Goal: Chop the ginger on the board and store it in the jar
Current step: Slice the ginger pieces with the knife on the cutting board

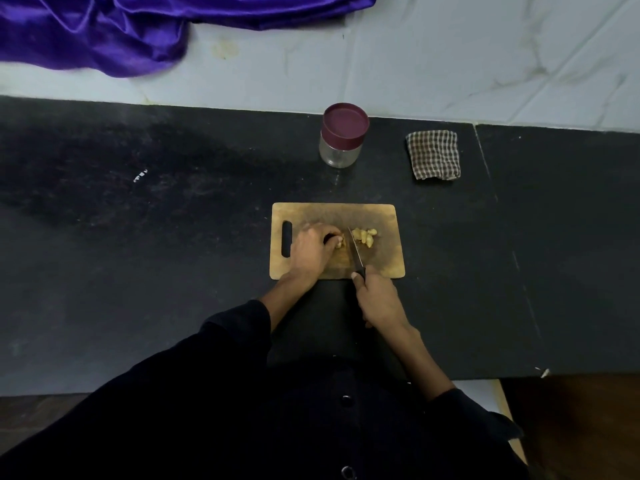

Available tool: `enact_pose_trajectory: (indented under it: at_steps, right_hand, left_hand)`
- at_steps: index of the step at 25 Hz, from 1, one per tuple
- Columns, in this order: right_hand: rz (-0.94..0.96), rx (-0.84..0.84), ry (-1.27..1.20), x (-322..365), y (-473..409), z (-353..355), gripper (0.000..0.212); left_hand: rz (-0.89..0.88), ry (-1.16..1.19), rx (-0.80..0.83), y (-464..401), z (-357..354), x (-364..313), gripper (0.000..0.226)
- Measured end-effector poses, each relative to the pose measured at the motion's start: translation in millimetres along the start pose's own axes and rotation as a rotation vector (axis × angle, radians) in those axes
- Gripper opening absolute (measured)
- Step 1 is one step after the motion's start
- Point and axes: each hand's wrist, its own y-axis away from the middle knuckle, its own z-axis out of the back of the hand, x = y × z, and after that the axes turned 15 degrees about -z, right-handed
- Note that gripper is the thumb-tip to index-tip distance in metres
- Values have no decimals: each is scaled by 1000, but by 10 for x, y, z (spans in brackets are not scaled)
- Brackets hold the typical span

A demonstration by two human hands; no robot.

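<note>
Black stone counter across the whole middle band of the frame, pale marbled surface behind it at the top. Purple satin cloth bunched in the upper left. Wooden chopping board just below centre, slot handle on its left end. One jar standing upright above the board and well apart from it — clear glass, maroon lid on. One folded checked cloth to the jar's right.

Left hand on the board's left half, fingers curled down over the uncut ginger piece, pinning it to the wood. Right hand at the board's lower edge, wrapped closed around the dark handle of one knife, blade running up the frame between the held piece and the chopped ginger, a small pile just right of the blade. Pile too small and blurred for a count of bits.

Step in hand, by the look of it: chopping, roughly midway — some ginger cut, some under the fingers. Next move likely another cut just beside the left fingertips, calling for tucked knuckles and a steady downward press. Jar lid to come off before any storing.
</note>
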Motion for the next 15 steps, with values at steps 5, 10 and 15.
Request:
enact_pose_trajectory:
  at_steps: [5, 10, 15]
  right_hand:
    - [51, -32, 45, 92, -39, 6, 23]
    - [47, -31, 102, 126, -54, -20, 22]
    - [47, -57, 146, 148, -22, -70, 23]
  left_hand:
    - [52, 47, -1, -26, 4, 14, 14]
    - [41, 38, 19, -6, 13, 20, 17]
    - [-26, -37, 135, 46, 70, 37, 31]
